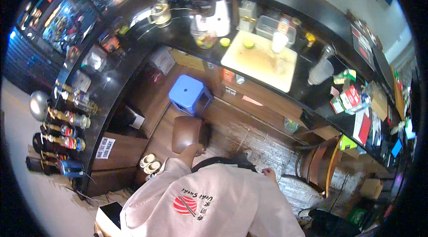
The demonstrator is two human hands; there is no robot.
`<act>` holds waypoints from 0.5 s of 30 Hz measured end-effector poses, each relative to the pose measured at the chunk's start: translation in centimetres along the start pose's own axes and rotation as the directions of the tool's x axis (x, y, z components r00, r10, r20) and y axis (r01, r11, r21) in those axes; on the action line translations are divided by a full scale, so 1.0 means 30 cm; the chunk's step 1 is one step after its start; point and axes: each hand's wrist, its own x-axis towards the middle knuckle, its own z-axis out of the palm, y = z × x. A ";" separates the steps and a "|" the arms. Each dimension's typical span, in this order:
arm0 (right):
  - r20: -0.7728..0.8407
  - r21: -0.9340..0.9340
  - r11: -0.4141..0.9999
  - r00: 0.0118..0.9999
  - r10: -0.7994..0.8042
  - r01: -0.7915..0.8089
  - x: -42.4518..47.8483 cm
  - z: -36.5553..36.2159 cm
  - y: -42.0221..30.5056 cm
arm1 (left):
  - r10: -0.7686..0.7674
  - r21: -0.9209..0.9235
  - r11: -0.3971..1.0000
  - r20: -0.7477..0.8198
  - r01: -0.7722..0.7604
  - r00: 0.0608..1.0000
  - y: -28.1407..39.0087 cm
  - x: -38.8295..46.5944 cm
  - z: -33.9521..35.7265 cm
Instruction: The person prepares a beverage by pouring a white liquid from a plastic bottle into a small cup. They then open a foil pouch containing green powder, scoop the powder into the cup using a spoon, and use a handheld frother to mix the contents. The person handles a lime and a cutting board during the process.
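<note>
My left hand (199, 150) is low in front of me, overlapping the near edge of a brown padded seat (186, 135); it is small and blurred, so its finger pose is unclear. On the other side, my right hand (268, 172) hangs by the pale shirt, its fingers partly visible and nothing evident in it. Beyond them a cream cutting board (259, 58) lies on the black counter, bearing a cut green fruit (248, 43) and a white cup (279, 41). Another green fruit piece (224, 41) sits left of the board, near a white appliance (220, 18).
A blue plastic stool (188, 90) stands beyond the brown seat. To the right is a wooden chair (316, 170). Jars and bottles (75, 120) line the left counter; packets and boxes (351, 98) crowd the right. Pale clogs (152, 166) rest on the floor at left.
</note>
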 end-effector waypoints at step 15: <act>0.355 -0.542 0.787 0.929 -0.104 0.295 -0.057 0.330 0.033 | 0.018 -0.472 0.881 -0.066 -0.048 0.998 -0.147 -0.384 0.688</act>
